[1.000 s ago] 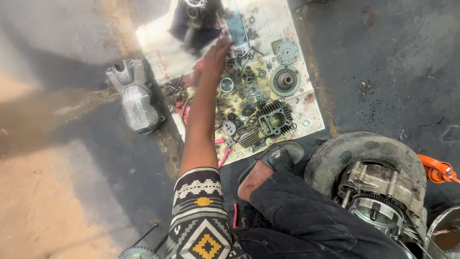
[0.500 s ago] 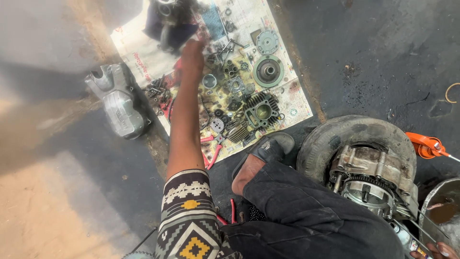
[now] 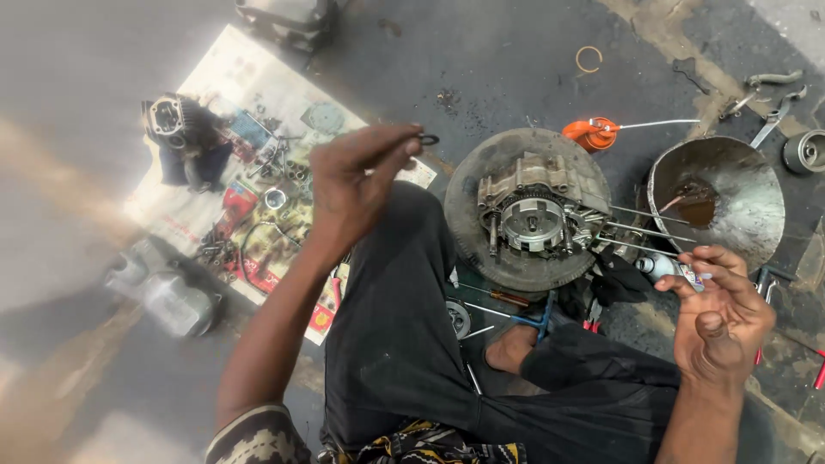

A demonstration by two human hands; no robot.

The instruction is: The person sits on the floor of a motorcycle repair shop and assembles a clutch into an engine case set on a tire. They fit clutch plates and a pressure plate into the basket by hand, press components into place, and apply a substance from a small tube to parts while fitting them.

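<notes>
Ring [image 3: 429, 138] (small, dark) now pinched in left hand [image 3: 357, 185], lifted off the paper toward engine [image 3: 533, 215]; right hand [image 3: 722, 314] loosely curled, empty.

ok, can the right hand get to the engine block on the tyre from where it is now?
Probably yes. The right hand hangs open-palmed just right of the engine block, apart from it. Only the thin studs project toward it; nothing else blocks the way.

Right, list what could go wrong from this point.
The small dark ring is only pinched at the left hand fingertips, high over the leg; dropped, it could vanish among the parts on the paper sheet. The long studs jut from the engine toward the right hand and could jab it.
</notes>
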